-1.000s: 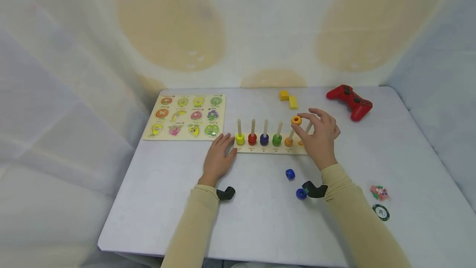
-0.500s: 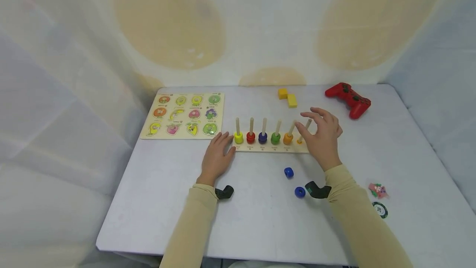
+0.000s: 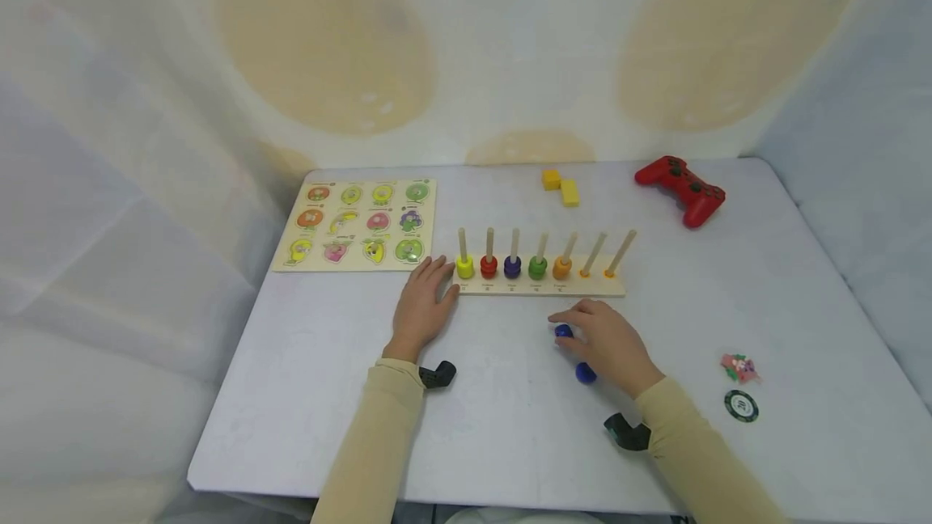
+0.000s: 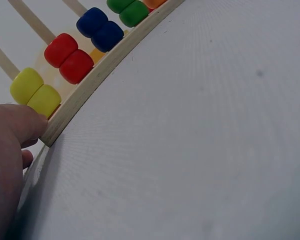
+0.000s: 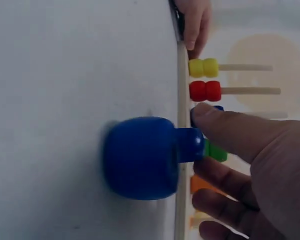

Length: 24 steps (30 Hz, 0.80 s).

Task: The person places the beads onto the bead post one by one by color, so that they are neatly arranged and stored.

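Note:
A wooden pegboard (image 3: 540, 286) carries a row of upright pegs with yellow beads (image 3: 464, 267), red beads (image 3: 489, 267), dark blue beads (image 3: 512, 267), green beads (image 3: 537, 268) and orange beads (image 3: 561, 268). The two rightmost pegs hold none. My left hand (image 3: 424, 307) touches the board's left end, fingers stretched out and thumb (image 4: 32, 122) beside the yellow beads. My right hand (image 3: 607, 344) is low over the table, thumb and index finger spread either side of a loose blue bead (image 5: 191, 144). A second blue bead (image 5: 140, 159) lies nearer the wrist.
A fruit puzzle board (image 3: 354, 225) lies at the back left. Two yellow blocks (image 3: 569, 192) sit behind the pegboard, with a red game controller (image 3: 680, 190) farther right. On the right are a small pink decorated piece (image 3: 739, 368) and a round chip (image 3: 741, 406).
My right hand has let an orange bead go onto the fifth peg, then moved back toward me, down to the loose blue beads. My left hand stays at the pegboard's end.

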Motion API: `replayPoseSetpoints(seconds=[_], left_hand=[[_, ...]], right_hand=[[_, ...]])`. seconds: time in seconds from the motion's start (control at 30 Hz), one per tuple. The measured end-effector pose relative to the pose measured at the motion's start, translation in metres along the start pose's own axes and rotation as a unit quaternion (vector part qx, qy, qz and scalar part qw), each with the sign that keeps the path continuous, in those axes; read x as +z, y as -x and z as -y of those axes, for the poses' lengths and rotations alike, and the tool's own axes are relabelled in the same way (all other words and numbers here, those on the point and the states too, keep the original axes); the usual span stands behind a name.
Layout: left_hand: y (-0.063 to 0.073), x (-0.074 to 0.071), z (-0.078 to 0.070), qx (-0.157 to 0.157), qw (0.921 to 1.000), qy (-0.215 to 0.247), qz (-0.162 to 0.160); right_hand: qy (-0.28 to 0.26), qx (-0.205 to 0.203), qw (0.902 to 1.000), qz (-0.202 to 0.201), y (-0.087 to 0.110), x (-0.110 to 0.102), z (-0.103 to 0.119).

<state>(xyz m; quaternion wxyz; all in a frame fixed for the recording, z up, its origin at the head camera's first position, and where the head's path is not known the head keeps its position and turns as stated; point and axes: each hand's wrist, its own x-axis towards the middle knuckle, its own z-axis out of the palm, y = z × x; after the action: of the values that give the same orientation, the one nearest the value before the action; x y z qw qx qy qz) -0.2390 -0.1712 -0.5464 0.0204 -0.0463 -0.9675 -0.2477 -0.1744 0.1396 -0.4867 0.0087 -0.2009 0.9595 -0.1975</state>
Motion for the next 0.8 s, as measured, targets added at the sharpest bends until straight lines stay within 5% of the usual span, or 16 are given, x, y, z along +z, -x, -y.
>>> replayPoseSetpoints(seconds=[0.2, 0.33, 0.6, 0.7, 0.8], left_hand=[[0.0, -0.001, -0.001, 0.001, 1.0, 0.009, -0.002], [0.0, 0.0, -0.001, 0.002, 0.9999, 0.014, -0.007], [0.0, 0.001, 0.0, -0.004, 0.9999, 0.011, -0.001], [-0.001, 0.0, 0.0, -0.002, 1.0, 0.009, -0.002], [0.0, 0.002, 0.001, 0.0, 1.0, 0.009, -0.003]], right_hand=[[-0.005, 0.04, 0.9977, 0.055, 0.006, 0.008, -0.009], [-0.03, 0.077, 0.9956, 0.044, 0.01, 0.009, -0.017], [0.066, 0.074, 0.9918, -0.081, 0.016, 0.008, -0.03], [0.039, 0.061, 0.9869, -0.144, 0.01, -0.003, -0.027], [-0.029, 0.057, 0.9702, -0.234, -0.002, -0.021, -0.021]])
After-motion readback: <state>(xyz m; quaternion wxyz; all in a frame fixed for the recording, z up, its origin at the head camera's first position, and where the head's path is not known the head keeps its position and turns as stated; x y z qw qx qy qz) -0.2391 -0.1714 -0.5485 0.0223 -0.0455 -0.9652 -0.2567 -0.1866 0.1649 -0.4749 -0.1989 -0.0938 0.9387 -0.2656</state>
